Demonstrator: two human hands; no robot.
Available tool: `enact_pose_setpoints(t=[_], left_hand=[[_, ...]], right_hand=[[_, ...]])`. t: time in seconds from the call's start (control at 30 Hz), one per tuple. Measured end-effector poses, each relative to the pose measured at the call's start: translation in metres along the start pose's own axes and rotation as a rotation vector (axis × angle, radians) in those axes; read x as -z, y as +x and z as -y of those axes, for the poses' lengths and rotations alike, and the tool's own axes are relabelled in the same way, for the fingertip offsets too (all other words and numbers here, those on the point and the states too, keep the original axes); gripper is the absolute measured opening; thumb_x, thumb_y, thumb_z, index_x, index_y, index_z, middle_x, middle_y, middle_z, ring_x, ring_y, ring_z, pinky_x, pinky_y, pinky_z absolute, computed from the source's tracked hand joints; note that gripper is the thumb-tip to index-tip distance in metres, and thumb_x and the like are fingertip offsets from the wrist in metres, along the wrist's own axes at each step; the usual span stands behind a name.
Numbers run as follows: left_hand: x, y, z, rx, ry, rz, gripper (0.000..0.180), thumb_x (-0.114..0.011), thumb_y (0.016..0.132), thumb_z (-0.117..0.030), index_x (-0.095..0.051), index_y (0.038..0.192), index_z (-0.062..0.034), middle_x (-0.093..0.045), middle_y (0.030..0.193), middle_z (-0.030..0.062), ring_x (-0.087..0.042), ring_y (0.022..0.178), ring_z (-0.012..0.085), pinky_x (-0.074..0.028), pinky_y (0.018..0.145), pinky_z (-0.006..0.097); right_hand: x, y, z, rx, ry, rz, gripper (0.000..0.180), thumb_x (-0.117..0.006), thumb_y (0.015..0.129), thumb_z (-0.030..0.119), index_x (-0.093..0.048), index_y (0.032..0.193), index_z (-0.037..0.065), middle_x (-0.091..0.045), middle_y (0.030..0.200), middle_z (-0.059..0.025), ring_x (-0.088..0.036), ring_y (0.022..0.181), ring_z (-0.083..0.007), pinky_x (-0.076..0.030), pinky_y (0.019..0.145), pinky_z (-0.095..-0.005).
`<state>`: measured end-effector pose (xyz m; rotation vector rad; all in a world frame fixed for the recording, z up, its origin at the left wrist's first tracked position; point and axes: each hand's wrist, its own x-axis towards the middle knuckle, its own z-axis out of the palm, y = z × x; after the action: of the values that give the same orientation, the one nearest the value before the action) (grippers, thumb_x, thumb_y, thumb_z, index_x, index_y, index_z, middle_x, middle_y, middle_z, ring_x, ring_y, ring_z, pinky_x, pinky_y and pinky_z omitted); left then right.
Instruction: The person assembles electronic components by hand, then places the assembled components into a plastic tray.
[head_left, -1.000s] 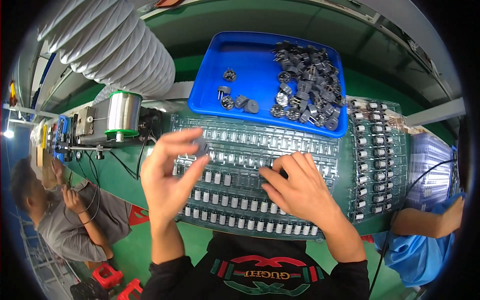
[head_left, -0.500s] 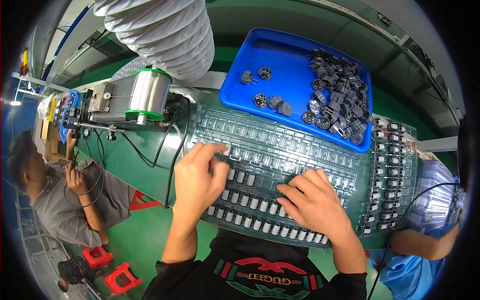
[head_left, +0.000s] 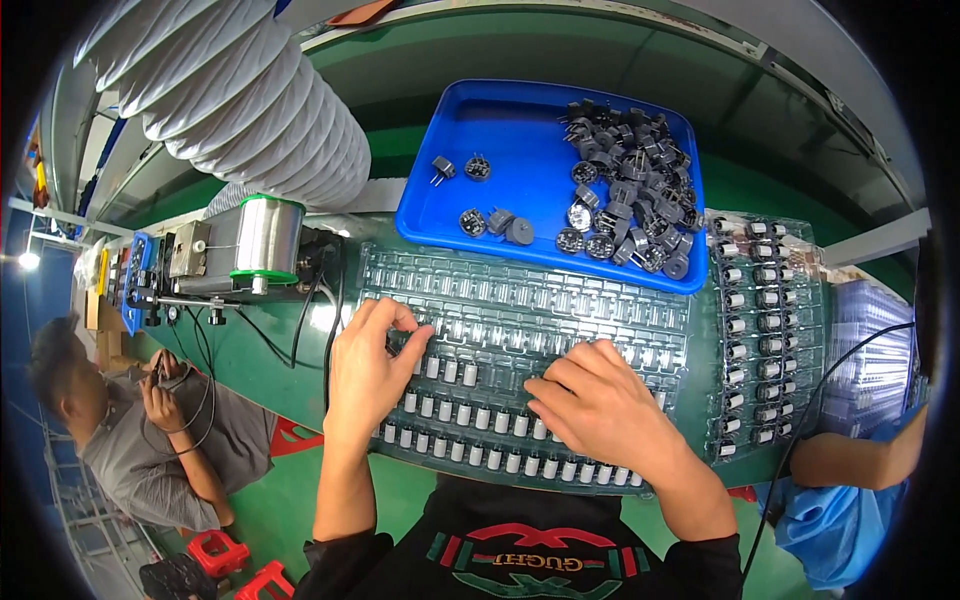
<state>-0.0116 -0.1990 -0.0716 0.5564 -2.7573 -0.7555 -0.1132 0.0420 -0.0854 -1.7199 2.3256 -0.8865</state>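
We held our two hands apart from each other, both over the clear plastic tray (head_left: 530,297) on the green table (head_left: 300,385). Our left hand (head_left: 375,365) hung over the tray's left part, its thumb and forefinger curved toward each other; the gap between them was dark, and we could not tell whether they gripped anything. Our right hand (head_left: 600,395) was back up, right of the tray's middle, with bent fingers low over the pockets; we could not tell whether it held a part beneath them.

Small white cylinders (head_left: 483,418) sat in the tray's pockets. Two long rows ran along the side nearest us, partly covered by our right hand, and a group of three lay just right of our left thumb.

Just beyond the clear tray we had a blue tray (head_left: 510,120), with grey plugs (head_left: 640,190) heaped on its right side and a few more on its left. To our right lay a second clear tray (head_left: 810,300) with columns of parts, then a stack of clear trays (head_left: 870,330).

To our left stood a spool of silvery wire (head_left: 270,238), with a pale ribbed hose (head_left: 250,110) beyond it. Farther left sat a co-worker in grey (head_left: 150,440); at far right we saw a blue garment (head_left: 840,525).
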Motion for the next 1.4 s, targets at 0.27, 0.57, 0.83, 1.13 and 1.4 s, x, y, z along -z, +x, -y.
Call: enact_pose_setpoints(t=[0.27, 0.57, 0.83, 1.13, 1.4], left_hand=[[0.000, 0.000, -0.014, -0.001, -0.203, -0.049, 0.020, -0.076, 0.077, -0.001, -0.062, 0.092, -0.0041, -0.068, 0.090, 0.0041, -0.054, 0.058, 0.0108, -0.044, 0.052, 0.026], [-0.035, -0.007, -0.073, 0.044, -1.223, 0.449, 0.026, -0.070, 0.083, 0.003, -0.060, 0.107, -0.0014, -0.065, 0.099, 0.0047, -0.056, 0.076, 0.0084, -0.045, 0.067, 0.023], [-0.040, -0.001, -0.067, 0.111, -1.654, 0.479, 0.048, -0.051, 0.095, -0.013, -0.044, 0.139, 0.0033, -0.056, 0.133, 0.0206, -0.052, 0.102, 0.0174, -0.039, 0.091, 0.031], [-0.057, -0.008, -0.066, 0.078, -1.725, 0.250, 0.042, -0.070, 0.089, -0.010, -0.057, 0.127, 0.0038, -0.058, 0.127, 0.0197, -0.065, 0.102, 0.0280, -0.051, 0.091, 0.036], [-0.061, -0.010, -0.056, 0.001, -1.814, 0.293, 0.035, -0.067, 0.091, -0.011, -0.059, 0.123, 0.0016, -0.056, 0.125, 0.0234, -0.066, 0.101, 0.0343, -0.058, 0.086, 0.042]], right_hand=[[-0.002, -0.002, 0.000, 0.059, 0.068, -0.180, 0.024, -0.076, 0.076, 0.014, -0.068, 0.097, 0.004, -0.056, 0.082, -0.0032, -0.057, 0.077, -0.0194, -0.045, 0.068, -0.0325], [0.004, -0.002, -0.002, 0.113, 0.225, -0.651, 0.042, -0.086, 0.066, 0.009, -0.070, 0.104, -0.001, -0.063, 0.091, -0.0088, -0.062, 0.065, -0.0187, -0.051, 0.053, -0.0284], [0.017, -0.010, 0.000, -0.165, 0.670, -0.694, 0.022, -0.070, 0.084, -0.002, -0.069, 0.106, -0.005, -0.063, 0.096, -0.0132, -0.063, 0.077, -0.0154, -0.052, 0.062, -0.0257], [0.011, -0.007, 0.006, -0.329, 1.327, -0.633, 0.029, -0.064, 0.092, 0.000, -0.062, 0.120, -0.007, -0.060, 0.106, -0.0128, -0.061, 0.080, -0.0130, -0.051, 0.071, -0.0241], [0.010, -0.005, 0.001, -0.111, 0.756, -0.632, 0.041, -0.079, 0.075, -0.002, -0.066, 0.113, -0.007, -0.065, 0.094, -0.0128, -0.062, 0.070, -0.0146, -0.051, 0.059, -0.0255]])
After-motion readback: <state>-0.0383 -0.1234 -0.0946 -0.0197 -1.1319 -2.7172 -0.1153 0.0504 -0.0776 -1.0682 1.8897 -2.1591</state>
